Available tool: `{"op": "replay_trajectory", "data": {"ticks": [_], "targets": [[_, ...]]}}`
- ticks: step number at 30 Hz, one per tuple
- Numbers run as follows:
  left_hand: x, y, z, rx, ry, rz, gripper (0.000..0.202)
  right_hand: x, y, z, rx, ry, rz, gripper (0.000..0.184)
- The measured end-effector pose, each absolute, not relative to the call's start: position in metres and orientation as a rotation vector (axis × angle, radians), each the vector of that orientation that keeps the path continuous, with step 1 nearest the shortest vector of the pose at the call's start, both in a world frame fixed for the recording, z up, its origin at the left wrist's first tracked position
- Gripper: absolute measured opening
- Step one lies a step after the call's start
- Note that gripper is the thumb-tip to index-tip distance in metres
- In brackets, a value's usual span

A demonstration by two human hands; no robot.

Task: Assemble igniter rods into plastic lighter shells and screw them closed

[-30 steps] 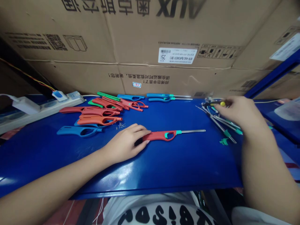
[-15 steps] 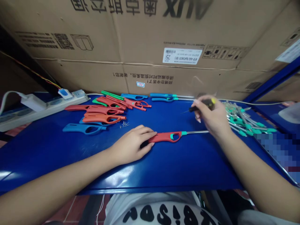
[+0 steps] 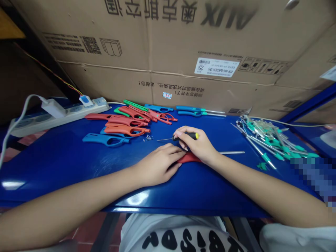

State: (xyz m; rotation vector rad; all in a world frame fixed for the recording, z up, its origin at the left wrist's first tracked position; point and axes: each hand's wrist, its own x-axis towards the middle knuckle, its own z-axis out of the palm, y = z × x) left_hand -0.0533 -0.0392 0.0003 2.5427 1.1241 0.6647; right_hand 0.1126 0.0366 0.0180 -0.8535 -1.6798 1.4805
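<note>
My left hand (image 3: 161,162) lies over the handle end of a red long-necked lighter (image 3: 190,157), its fingers and thumb closed on it against the blue tabletop. Out to the right runs the lighter's metal tube (image 3: 232,152); my right wrist hides its middle. Above the lighter, my right hand (image 3: 199,145) grips a screwdriver (image 3: 185,136) with a black, yellow-ended handle. Its thin shaft points left, the tip a little short of several tiny metal pieces (image 3: 148,138), perhaps screws or pins.
Red, blue and green lighter casings (image 3: 128,131) lie piled at the left. Two blue lighters with tubes (image 3: 190,110) rest at the back by a cardboard box (image 3: 173,73). Several metal tubes with green parts (image 3: 273,140) are heaped right. A power strip (image 3: 70,113) stands far left.
My right hand has carried the screwdriver left, from beyond the lighter's tube to above the lighter. The left hand keeps its hold on the lighter. The view has shifted slightly.
</note>
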Motion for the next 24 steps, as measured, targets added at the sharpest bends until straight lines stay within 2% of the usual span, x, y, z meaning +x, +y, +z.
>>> {"op": "replay_trajectory", "data": {"ticks": [16, 24], "targets": [[-0.054, -0.041, 0.003, 2.595, 1.150, 0.602, 0.031, 0.092, 0.038, 0.016, -0.908, -1.626, 1.514, 0.031], [-0.055, -0.039, 0.000, 2.557, 1.146, 0.600, 0.035, 0.117, 0.035, 0.037, -0.823, -1.309, 1.560, 0.023]]}}
